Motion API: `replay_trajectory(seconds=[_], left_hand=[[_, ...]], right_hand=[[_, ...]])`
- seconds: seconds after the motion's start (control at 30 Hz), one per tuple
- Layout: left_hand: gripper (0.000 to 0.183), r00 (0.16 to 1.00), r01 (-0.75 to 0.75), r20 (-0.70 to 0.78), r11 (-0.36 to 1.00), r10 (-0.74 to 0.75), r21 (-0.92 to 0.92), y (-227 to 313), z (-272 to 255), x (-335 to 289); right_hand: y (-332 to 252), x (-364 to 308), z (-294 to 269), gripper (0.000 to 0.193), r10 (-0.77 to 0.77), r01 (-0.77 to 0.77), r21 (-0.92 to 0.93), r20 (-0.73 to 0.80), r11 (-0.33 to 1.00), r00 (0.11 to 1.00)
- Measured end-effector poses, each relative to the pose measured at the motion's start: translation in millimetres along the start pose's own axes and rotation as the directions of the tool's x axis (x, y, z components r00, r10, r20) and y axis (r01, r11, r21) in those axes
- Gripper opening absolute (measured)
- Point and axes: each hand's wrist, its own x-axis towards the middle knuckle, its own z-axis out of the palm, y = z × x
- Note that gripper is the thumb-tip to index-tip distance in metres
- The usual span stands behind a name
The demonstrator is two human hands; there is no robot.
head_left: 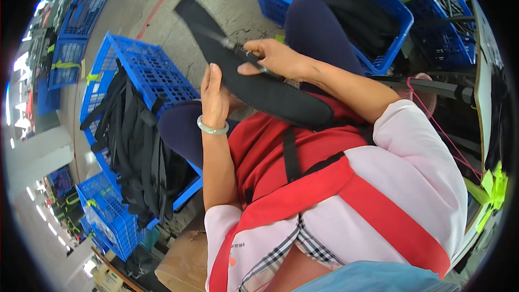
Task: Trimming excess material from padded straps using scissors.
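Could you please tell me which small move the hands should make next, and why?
I would perhaps firm the left hand's hold on the curved black strip. Its thumb lies at the strip's edge, the right hand holds a slim tool over the surface, and the strip's far end sticks out beyond both hands, so it may wobble.

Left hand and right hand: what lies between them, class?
In the head view, part of the curved black piece lies between the left hand and the right hand.
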Motion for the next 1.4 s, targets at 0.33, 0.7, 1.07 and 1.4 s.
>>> replay_trajectory(seconds=[0.33,0.7,1.07,1.4], left_hand=[[0.030,0.995,-0.024,0.095,0.878,-0.025,0.478,14,10,-18],[0.010,0.416,-0.055,0.907,0.997,0.064,-0.045,82,170,-90],[0.010,0.318,-0.070,0.946,0.993,-0.068,0.095,61,103,-128],[0.015,0.771,-0.368,-0.541,0.928,0.336,0.053,97,-162,-130]], right_hand=[[38,24,-214,0.011,-0.058,0.646,0.335,-0.860,0.686,0.506],[198,9,-238,0.016,0.148,0.139,0.269,-0.814,0.953,0.562],[121,9,-255,0.030,-0.137,0.044,-0.146,-0.722,0.988,0.679],[77,57,-242,0.034,-0.225,0.085,-0.280,-0.518,0.956,0.825]])
